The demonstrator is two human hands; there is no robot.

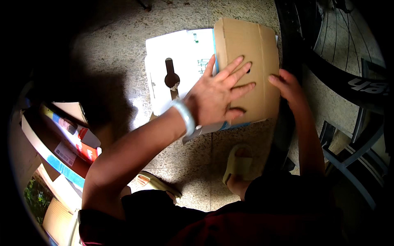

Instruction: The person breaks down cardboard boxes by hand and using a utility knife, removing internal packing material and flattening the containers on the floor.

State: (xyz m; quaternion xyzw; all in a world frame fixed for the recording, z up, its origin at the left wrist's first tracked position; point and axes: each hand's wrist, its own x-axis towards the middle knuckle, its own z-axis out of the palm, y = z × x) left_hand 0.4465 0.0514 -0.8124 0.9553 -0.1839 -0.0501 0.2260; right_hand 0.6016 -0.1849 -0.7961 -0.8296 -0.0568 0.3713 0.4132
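A folded brown cardboard piece (243, 40) overlaps the right part of a white printed cardboard sheet (166, 46). The white sheet has a keyhole-shaped cut-out and bears some writing. Flat across the brown cardboard's left part lies my left hand (220, 92), fingers spread, a pale bangle (184, 117) at its wrist. At the cardboard's right edge my right hand (286, 86) pinches it, thumb on top and the other fingers mostly hidden behind the edge. Blue-printed cardboard peeks out below the brown piece.
On the right stands a bicycle wheel with a black tyre (344, 73), near a grey metal frame (344, 166). Several cardboard pieces lean in an opened carton (40, 144) at left. My feet, in light slippers (238, 164), stand on the speckled tile floor (197, 160).
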